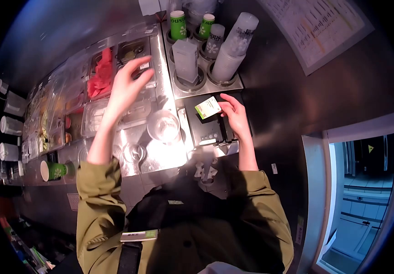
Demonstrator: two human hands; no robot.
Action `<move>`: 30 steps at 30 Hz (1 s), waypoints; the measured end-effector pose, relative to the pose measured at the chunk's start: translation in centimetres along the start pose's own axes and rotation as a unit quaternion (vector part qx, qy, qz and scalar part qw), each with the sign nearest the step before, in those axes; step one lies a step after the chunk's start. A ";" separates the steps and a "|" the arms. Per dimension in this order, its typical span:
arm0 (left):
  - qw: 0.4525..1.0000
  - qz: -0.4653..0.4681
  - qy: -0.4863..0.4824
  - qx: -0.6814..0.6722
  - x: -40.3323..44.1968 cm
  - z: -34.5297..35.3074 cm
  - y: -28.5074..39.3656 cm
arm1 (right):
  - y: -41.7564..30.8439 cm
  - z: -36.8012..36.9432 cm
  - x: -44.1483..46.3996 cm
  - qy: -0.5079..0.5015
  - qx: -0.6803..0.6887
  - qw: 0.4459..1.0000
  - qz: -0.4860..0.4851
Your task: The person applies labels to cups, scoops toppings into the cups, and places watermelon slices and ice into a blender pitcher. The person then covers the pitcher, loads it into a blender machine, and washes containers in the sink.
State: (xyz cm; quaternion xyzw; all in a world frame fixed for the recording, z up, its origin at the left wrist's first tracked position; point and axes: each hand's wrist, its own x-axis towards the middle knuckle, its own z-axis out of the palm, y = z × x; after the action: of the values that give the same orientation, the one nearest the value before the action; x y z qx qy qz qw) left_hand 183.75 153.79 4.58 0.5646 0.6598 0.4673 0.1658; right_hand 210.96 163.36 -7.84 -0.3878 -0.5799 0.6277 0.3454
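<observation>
evidently, the right hand (235, 116) has thumb and fingers together on the edge of a small, flat, rectangular label (207, 108), white with a green band, which is above a smooth black box-shaped device (206, 130). the left hand (130, 84) has its thumb and curved fingers apart, near crumpled red material (100, 81). a clear, round cup (164, 127) stands on the shiny metal counter (169, 157); tapered translucent cups (227, 64) are stacked in a ring-shaped holder.

A cup (164, 128) stands near the surface's (162, 156) front edge; rightward, a label (207, 108) is over a device (202, 131), cup stacks (228, 63) behind.
</observation>
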 end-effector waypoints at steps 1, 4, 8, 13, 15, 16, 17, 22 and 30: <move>0.999 0.029 -0.019 -0.025 2.9 0.8 -2.2 | 0.0 -0.1 0.3 -0.001 0.010 1.000 -0.003; 0.992 0.088 -0.069 0.050 11.0 3.0 -7.4 | -0.4 -0.8 0.6 -0.003 -0.014 1.000 -0.007; 0.970 0.047 -0.135 0.199 19.0 6.9 -15.5 | -0.8 -1.8 -0.3 0.011 -0.105 0.994 0.010; 0.947 0.008 -0.154 0.282 22.1 13.4 -17.5 | -1.0 -2.5 -1.2 0.024 -0.146 0.982 0.114; 0.926 0.026 -0.176 0.334 22.7 15.6 -18.2 | -1.6 -1.9 -0.8 0.022 -0.151 0.981 0.119; 0.930 0.000 -0.214 0.299 23.8 16.3 -18.7 | -2.1 -1.4 -0.5 0.018 -0.156 0.980 0.119; 0.924 0.008 -0.234 0.302 23.7 16.6 -18.0 | -2.6 -1.0 -0.4 0.012 -0.160 0.979 0.123; 0.927 0.021 -0.246 0.283 21.8 14.9 -17.1 | -3.9 -0.3 -2.2 -0.033 -0.240 0.963 0.120; 0.926 0.002 -0.262 0.271 25.2 14.9 -16.4 | -6.4 -0.4 -1.4 -0.008 -0.263 0.960 0.096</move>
State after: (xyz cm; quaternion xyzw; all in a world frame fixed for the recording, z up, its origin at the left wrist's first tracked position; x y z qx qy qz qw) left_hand 177.42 184.08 -8.39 0.6919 0.6930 0.1062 0.1725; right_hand 211.89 162.86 -1.33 -0.5138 -0.6873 0.4864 0.1642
